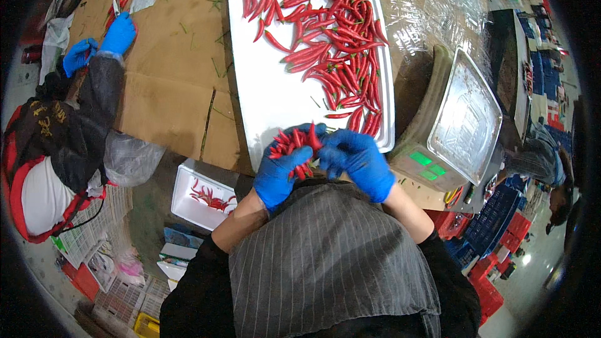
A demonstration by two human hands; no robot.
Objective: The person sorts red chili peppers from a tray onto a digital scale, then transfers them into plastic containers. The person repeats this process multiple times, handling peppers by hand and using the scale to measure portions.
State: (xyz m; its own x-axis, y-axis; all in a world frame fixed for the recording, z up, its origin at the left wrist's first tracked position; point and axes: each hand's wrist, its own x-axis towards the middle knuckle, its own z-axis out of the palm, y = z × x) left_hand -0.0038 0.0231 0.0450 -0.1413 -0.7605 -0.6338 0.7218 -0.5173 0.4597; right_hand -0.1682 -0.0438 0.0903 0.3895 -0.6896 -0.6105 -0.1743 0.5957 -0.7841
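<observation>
My left hand (278,177), in a blue glove, is wrapped around a bunch of red chilli peppers (295,144), most of their tips pointing up and away from me. My right hand (360,157), also blue-gloved, is close against the bunch on its right side. Its fingers are bent and blurred by motion, so whether they pinch a pepper cannot be made out. Both hands are over the near edge of a white foam tray (267,89). Loose red chillies (350,40) with green stem ends cover mostly the tray's right half.
Right of the tray stands a digital scale (422,150) with a metal pan (469,112). Clear plastic wrap (422,14) lies behind it. A co-worker's blue-gloved hand (119,35) holds scissors (116,7) on the cardboard-covered table (164,65). Below the table, a white foam box (188,204) contains several chillies.
</observation>
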